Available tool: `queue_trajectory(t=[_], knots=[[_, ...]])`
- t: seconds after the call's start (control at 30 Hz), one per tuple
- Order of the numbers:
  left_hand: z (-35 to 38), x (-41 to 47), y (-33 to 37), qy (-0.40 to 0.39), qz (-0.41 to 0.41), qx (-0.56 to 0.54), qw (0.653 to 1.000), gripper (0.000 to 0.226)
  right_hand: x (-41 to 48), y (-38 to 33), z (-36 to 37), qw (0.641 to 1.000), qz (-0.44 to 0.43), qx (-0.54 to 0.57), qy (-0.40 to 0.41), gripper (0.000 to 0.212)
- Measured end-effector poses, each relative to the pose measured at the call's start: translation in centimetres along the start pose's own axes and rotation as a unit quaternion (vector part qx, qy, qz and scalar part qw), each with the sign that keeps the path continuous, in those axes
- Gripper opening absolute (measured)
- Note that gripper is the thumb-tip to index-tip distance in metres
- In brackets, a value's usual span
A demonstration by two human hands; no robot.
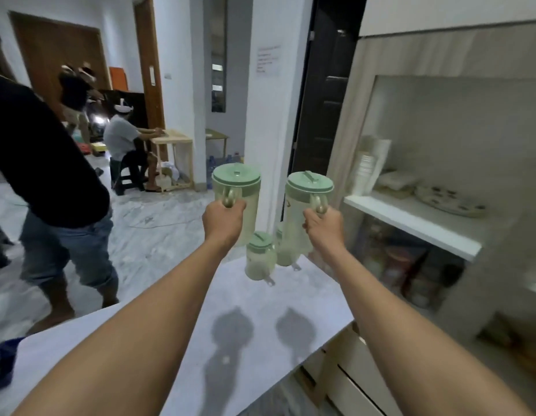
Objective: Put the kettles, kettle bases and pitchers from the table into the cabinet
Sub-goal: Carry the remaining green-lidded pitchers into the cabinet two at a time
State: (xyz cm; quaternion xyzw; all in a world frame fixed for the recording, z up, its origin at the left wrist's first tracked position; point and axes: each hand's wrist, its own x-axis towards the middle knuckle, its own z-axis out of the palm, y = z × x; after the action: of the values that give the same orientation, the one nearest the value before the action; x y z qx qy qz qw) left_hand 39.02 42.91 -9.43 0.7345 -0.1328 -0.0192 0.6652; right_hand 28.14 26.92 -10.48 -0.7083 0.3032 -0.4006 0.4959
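Two tall pitchers of pale green translucent plastic, each a plain cylinder with a darker green round lid and a looped handle, are held up in the air above the far end of the surface. The left pitcher (239,199) hangs from the left hand (223,219), whose fingers are curled tight through the handle; the right pitcher (302,211) is gripped the same way by the right hand (323,226).

Below and between them, two smaller lidded jars (260,256) of the same green plastic stand at the far edge of the surface (260,340), which is smooth, white and matte.

The step in hand looks like carrying: both pitchers are lifted clear, not yet stowed. The cabinet (410,223) stands open to the right, its white shelf already holding dishes toward the back. The next move calls for swinging right and setting each pitcher upright on a free stretch of shelf.
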Motion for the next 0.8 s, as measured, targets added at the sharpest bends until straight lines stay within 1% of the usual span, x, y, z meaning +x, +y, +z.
queue_trajectory(t=[0.13,0.23,0.33,0.43,0.63,0.8], knots=[[3.2,-2.9,3.4,-0.040,0.038,-0.019,0.998,0.026,-1.0,-2.0,-5.9,0.999,-0.016,-0.033,0.030,0.012],[5.9,-6.0,5.9,-0.077,0.066,-0.030,0.994,0.023,-2.5,-3.1,-11.6,0.996,-0.017,-0.041,0.083,0.016],[8.3,-9.9,8.0,-0.120,0.076,-0.038,0.989,0.019,-4.7,-3.8,-17.2,0.991,-0.014,-0.045,0.126,0.014],[9.8,-13.4,9.4,-0.142,0.088,-0.044,0.985,0.016,-7.0,-4.3,-21.4,0.987,-0.011,-0.065,0.150,0.016],[13.2,-23.3,12.6,-0.233,0.117,-0.070,0.963,0.014,-13.6,-5.0,-32.1,0.971,0.009,-0.103,0.215,0.015],[16.2,-29.6,14.6,-0.280,0.117,-0.083,0.949,0.018,-18.1,-5.8,-39.4,0.960,0.014,-0.113,0.257,0.016]])
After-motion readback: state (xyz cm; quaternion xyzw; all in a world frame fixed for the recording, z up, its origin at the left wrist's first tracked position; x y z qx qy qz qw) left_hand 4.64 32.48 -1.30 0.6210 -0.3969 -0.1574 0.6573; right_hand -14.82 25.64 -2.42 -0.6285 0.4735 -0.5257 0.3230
